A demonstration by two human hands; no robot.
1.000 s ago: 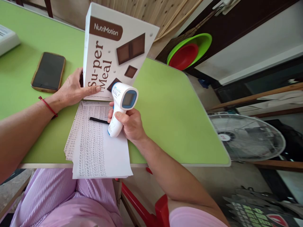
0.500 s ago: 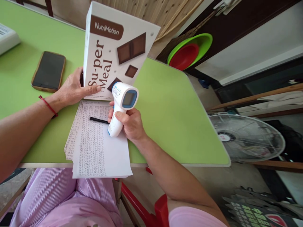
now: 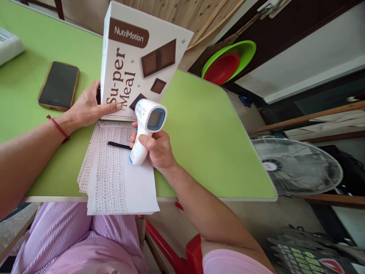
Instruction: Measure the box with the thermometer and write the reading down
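A white and brown NutriMotion box (image 3: 125, 61) stands upright on the green table, and my left hand (image 3: 88, 104) grips its lower left corner, thumb across the front. In my right hand (image 3: 158, 148) is a white and blue infrared thermometer (image 3: 144, 129), held by its handle with the thumb on its back. Its small screen faces me and its nose is close to the front of the box; whether they touch I cannot tell. Beneath lie sheets of handwritten paper (image 3: 114, 182), overhanging the table's near edge. A black pen (image 3: 118, 145) rests on them, one end hidden behind the thermometer.
A phone in a brown case (image 3: 58, 85) lies on the green table (image 3: 211, 144), left of the box. A white device (image 3: 10, 45) is at the far left. Beyond the table's right edge are a fan (image 3: 296, 165), a green basin (image 3: 247, 51) and a red basin (image 3: 222, 69).
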